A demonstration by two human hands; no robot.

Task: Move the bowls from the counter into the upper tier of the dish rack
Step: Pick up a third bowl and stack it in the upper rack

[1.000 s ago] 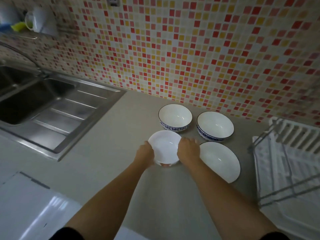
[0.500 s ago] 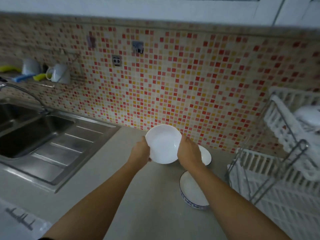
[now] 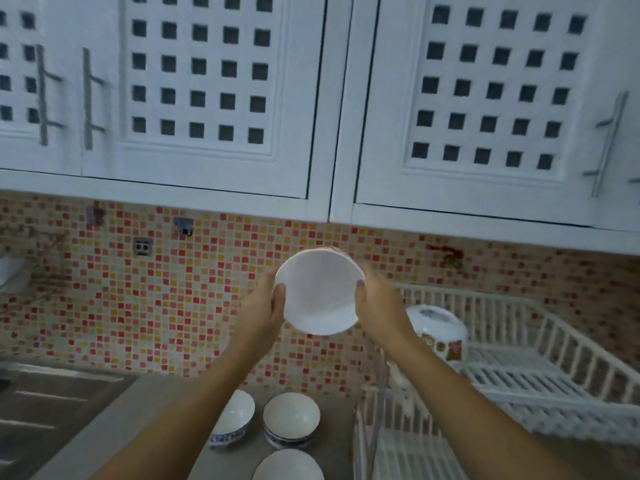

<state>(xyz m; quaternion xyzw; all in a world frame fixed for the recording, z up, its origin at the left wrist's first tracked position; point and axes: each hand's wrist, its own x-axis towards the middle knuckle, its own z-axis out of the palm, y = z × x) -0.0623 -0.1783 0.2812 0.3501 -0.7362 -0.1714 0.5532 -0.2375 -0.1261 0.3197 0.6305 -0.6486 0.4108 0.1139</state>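
I hold a white bowl (image 3: pixel 320 292) up in front of the tiled wall, its inside tilted toward me. My left hand (image 3: pixel 266 304) grips its left rim and my right hand (image 3: pixel 375 306) its right rim. It is just left of the white dish rack's upper tier (image 3: pixel 540 344), where one patterned bowl (image 3: pixel 438 329) lies upside down. Down on the counter stand two blue-patterned bowls (image 3: pixel 235 422) (image 3: pixel 291 419), and a third white bowl (image 3: pixel 289 465) sits at the bottom edge.
White wall cabinets (image 3: pixel 221 98) with metal handles hang overhead. A steel sink and drainboard (image 3: pixel 41 400) lie at the lower left. The rack's lower tier (image 3: pixel 408 455) sits on the counter (image 3: pixel 145 407) at the lower right.
Both hands have lifted the white bowl from counter level up and to the right, to the height of the rack's upper tier. The view has tilted upward, showing the cabinets.
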